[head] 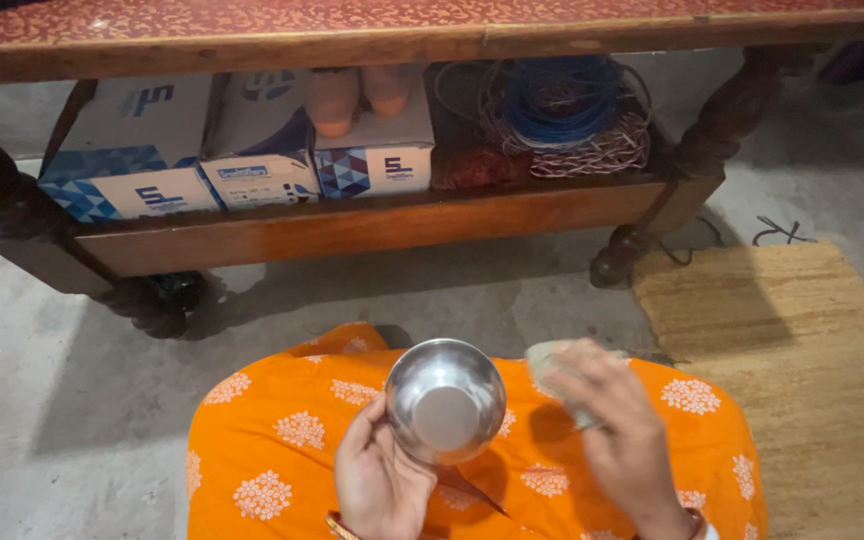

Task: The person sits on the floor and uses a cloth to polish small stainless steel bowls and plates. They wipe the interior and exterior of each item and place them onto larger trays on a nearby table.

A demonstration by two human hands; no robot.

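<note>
The left hand (380, 478) is gripping a steel bowl (445, 400) in its fingers while the right hand (617, 425) is clutching a cloth (550, 362), seemingly mid-wipe, and needing to meet the bowl.

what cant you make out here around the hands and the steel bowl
Head view:
- Pale cloth-like wad: mostly covered by the right hand, itself motion-blurred.
- Steel bowl: only one face shows.
- Left hand: wrist cut by the bottom edge.
- Wire coils: tops hidden under the table top.

Bowl (445, 402) in left hand (380, 480), above lap; cloth (552, 365) in right hand (622, 430), just right of bowl. Table (352, 232) ahead; 3 boxes (252, 140) on its shelf, wire coils (562, 115) to their right. Mat (802, 370) right.
</note>
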